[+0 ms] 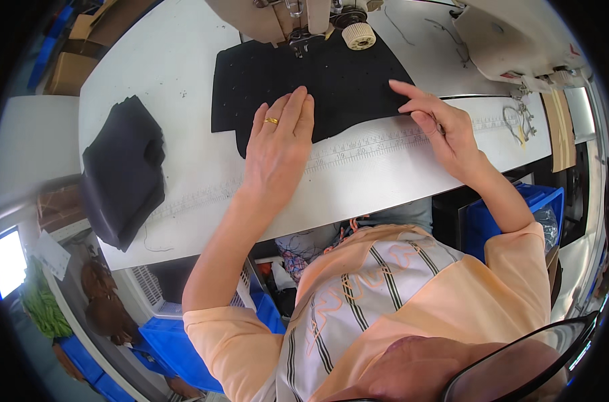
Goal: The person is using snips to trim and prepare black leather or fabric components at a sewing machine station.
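Note:
A flat black piece of material (358,87) with a stepped lower-left edge lies on the white sewing table (358,194), partly under the sewing machine head (297,33). My left hand (277,137), with a gold ring, rests palm down on its left part, fingers stretched and close together. At the piece's right edge is my right hand (445,127), its index finger reaching out and its thumb apart from the fingers. A small dark spot shows between those fingers; I cannot make out what it is. The presser foot (299,48) stands over the material's upper edge.
A stack of dark cut pieces (123,171) lies at the table's left, overhanging the front edge. A printed ruler scale (344,153) runs along the table. Blue bins (545,201) stand below at right and left. Loose threads (452,33) lie behind, right of the machine head.

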The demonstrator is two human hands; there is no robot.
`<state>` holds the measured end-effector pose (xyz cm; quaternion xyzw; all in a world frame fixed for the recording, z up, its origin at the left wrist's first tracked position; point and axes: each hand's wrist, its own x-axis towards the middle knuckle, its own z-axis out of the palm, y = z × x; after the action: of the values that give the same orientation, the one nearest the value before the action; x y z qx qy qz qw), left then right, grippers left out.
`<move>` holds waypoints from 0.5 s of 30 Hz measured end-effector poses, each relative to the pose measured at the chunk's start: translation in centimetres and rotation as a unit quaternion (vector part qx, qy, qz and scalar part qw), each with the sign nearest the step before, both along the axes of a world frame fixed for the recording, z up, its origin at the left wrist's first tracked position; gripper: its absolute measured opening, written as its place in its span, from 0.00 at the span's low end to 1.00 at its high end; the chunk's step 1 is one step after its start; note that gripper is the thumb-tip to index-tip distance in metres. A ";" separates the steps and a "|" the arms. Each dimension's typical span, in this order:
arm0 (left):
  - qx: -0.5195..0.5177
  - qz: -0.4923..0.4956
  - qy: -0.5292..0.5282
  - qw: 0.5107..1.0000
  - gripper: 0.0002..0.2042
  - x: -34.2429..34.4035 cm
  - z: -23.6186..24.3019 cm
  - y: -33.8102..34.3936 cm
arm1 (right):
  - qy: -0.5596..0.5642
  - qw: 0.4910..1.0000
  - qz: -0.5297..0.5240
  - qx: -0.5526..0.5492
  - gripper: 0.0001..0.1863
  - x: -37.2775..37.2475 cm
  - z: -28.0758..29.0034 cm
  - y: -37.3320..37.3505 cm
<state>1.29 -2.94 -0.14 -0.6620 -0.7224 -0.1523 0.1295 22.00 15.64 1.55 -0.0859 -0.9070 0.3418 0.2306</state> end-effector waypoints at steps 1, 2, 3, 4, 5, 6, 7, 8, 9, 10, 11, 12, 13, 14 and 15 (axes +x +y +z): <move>-0.002 -0.001 -0.001 1.000 0.21 -0.1 -0.1 0.2 | -0.011 0.997 0.012 -0.072 0.20 -0.3 0.7 0.1; 0.004 -0.002 -0.002 1.000 0.21 -0.2 -0.2 0.3 | -0.022 0.989 0.025 -0.145 0.19 -0.5 1.2 0.2; 0.009 -0.002 -0.003 1.000 0.21 -0.2 -0.2 0.4 | -0.023 0.989 0.023 -0.146 0.19 -0.8 1.2 0.5; 0.008 -0.004 -0.005 1.000 0.21 -0.1 0.0 0.5 | 0.015 0.998 0.014 -0.051 0.17 -1.1 1.2 1.2; 0.000 0.001 -0.012 1.000 0.21 0.0 0.3 0.6 | 0.053 0.998 0.004 0.045 0.15 -1.4 1.2 1.7; -0.008 0.007 -0.019 1.000 0.22 0.2 0.6 0.7 | 0.051 0.998 0.001 0.045 0.15 -1.0 1.5 2.3; -0.009 0.007 -0.020 1.000 0.22 0.2 0.6 0.7 | 0.008 0.986 -0.036 0.161 0.13 -0.4 1.7 3.2; -0.011 0.009 -0.006 1.000 0.22 0.2 0.7 0.6 | -0.034 0.958 -0.072 0.274 0.12 0.2 2.0 4.0; -0.014 0.011 0.008 1.000 0.22 0.2 0.6 0.6 | -0.057 0.951 -0.083 0.292 0.11 0.7 2.4 4.4; -0.014 0.010 0.008 1.000 0.22 0.2 0.5 0.7 | -0.030 0.981 -0.096 0.165 0.12 1.5 2.6 4.4; -0.001 0.011 0.007 1.000 0.22 0.1 0.2 0.6 | -0.003 0.994 -0.106 0.036 0.14 2.5 2.8 4.5; 0.011 0.013 0.006 1.000 0.22 0.0 -0.1 0.6 | 0.022 0.987 -0.155 0.037 0.14 4.3 2.8 4.9; 0.010 0.014 0.006 1.000 0.22 -0.2 -0.2 0.7 | 0.046 0.977 -0.204 0.037 0.14 6.3 2.7 5.8; 0.026 0.016 0.012 0.999 0.22 -0.4 -0.1 0.9 | 0.105 0.967 -0.216 0.090 0.13 7.9 3.7 7.1; 0.053 0.008 0.011 0.998 0.21 -0.7 0.0 1.4 | 0.206 0.954 -0.216 0.000 0.11 10.5 6.0 9.7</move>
<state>0.64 -1.51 -0.15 -0.6503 -0.7167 -0.1821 0.1740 32.52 25.36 7.58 -0.2075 -0.7994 0.2942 0.4810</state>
